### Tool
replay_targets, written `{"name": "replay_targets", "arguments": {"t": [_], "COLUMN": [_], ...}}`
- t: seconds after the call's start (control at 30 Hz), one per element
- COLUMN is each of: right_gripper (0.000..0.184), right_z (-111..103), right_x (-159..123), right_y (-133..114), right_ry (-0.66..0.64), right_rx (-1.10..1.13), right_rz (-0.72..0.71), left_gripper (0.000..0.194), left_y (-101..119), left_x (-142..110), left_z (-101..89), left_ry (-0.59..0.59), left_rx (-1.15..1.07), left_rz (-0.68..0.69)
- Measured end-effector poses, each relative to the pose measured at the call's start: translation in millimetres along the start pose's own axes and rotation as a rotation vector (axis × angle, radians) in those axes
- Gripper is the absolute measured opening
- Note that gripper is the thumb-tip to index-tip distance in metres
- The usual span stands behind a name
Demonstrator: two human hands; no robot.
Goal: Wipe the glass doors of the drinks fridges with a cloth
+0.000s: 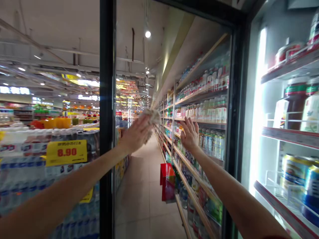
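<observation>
A crumpled, pale cloth [152,117] is under the fingers of my left hand [136,132], which is stretched forward at the glass door [139,202] of a cooler. That hand and the cloth are smeared by motion. My right hand [190,134] is raised at the same pane, fingers spread and holding nothing; it seems to touch the glass. The door stands swung open in its black frame [107,109], and shelves of bottles show through the pane.
On the right, the lit cooler's shelves [290,136] carry bottles and cans [296,171]. A red box-like stand [167,182] is on the aisle floor beyond the glass. Stacked bottled water [22,189] with a yellow price sign [66,152] stands on the left.
</observation>
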State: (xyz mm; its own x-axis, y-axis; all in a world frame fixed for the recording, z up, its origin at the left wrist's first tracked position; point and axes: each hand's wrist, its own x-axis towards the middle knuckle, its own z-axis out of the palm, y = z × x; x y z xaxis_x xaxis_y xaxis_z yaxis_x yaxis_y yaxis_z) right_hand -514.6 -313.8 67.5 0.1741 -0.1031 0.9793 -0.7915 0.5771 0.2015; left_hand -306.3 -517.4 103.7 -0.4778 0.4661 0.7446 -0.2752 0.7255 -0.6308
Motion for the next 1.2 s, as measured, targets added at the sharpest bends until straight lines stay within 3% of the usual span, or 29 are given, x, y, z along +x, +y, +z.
{"name": "replay_targets", "arguments": {"t": [0.07,0.1,0.13,0.17,0.27,0.3,0.33,0.43,0.5,0.53,0.63,0.67,0.7,0.73,0.83,0.87,0.9,0.93,1.0,1.03,1.07,1.1,1.13,1.2], "right_gripper": [0.048,0.048,0.047,0.047,0.047,0.047,0.047,0.048,0.047,0.046,0.045,0.045,0.045,0.045,0.046,0.045,0.045,0.045,0.045,0.045,0.045,0.046,0.047,0.048], "right_z": [0,1,1,1,1,1,1,0,0,-1,0,0,0,0,0,0,0,0,0,0,1,2,2,3], "right_x": [0,0,0,0,0,0,0,0,0,0,1,1,1,0,0,0,0,0,-1,-1,-1,-2,-2,-2], "right_y": [0,0,1,1,1,1,0,0,0,-1,-1,-1,-1,-1,0,0,0,0,1,1,1,1,2,2], "right_ry": [0.000,0.000,0.001,0.002,-0.004,-0.011,-0.020,-0.026,-0.013,-0.006,0.012,0.013,0.013,0.011,0.002,0.005,0.008,0.009,0.003,-0.002,-0.005,-0.006,-0.007,-0.010], "right_rx": [0.001,0.001,0.000,-0.002,-0.008,-0.008,-0.007,-0.001,-0.001,-0.002,-0.009,-0.009,-0.008,-0.005,-0.002,-0.003,-0.004,-0.005,-0.006,-0.005,-0.003,0.001,0.006,0.013], "right_rz": [-0.002,-0.005,-0.009,-0.008,0.005,0.011,0.016,0.011,0.011,0.010,0.002,-0.001,-0.002,-0.001,0.005,0.005,0.003,0.002,0.000,0.001,0.005,0.010,0.012,0.011], "left_gripper": [0.044,0.045,0.046,0.046,0.047,0.047,0.047,0.047,0.047,0.047,0.044,0.044,0.044,0.044,0.043,0.043,0.043,0.043,0.043,0.043,0.043,0.043,0.043,0.043], "left_y": [6,5,2,-5,-18,-16,-11,9,10,6,-10,-10,-8,-2,12,11,7,0,-14,-18,-18,-14,-8,3], "left_x": [-5,-5,-3,1,15,16,14,1,-1,2,14,15,14,10,-6,-7,-6,-2,7,11,11,10,6,-3], "left_z": [2.6,2.7,1.7,-0.2,-4.5,-3.5,-1.1,7.9,8.8,7.1,0.9,0.8,2.1,4.5,10.5,9.8,7.6,4.2,-2.6,-4.4,-4.5,-2.8,0.0,6.5], "left_ry": [-0.090,-0.115,-0.110,-0.072,0.112,0.141,0.131,-0.016,-0.058,-0.042,0.107,0.142,0.145,0.118,-0.043,-0.067,-0.058,-0.012,0.121,0.170,0.189,0.173,0.123,0.000], "left_rx": [-0.047,-0.057,-0.053,-0.036,0.015,0.010,-0.003,-0.070,-0.076,-0.063,-0.003,0.005,0.005,-0.004,-0.066,-0.078,-0.077,-0.063,-0.023,-0.009,-0.003,-0.006,-0.018,-0.054], "left_rz": [0.354,0.442,0.431,0.322,-0.174,-0.224,-0.179,0.295,0.421,0.357,-0.113,-0.206,-0.209,-0.121,0.387,0.464,0.443,0.316,-0.078,-0.221,-0.278,-0.233,-0.090,0.297]}}
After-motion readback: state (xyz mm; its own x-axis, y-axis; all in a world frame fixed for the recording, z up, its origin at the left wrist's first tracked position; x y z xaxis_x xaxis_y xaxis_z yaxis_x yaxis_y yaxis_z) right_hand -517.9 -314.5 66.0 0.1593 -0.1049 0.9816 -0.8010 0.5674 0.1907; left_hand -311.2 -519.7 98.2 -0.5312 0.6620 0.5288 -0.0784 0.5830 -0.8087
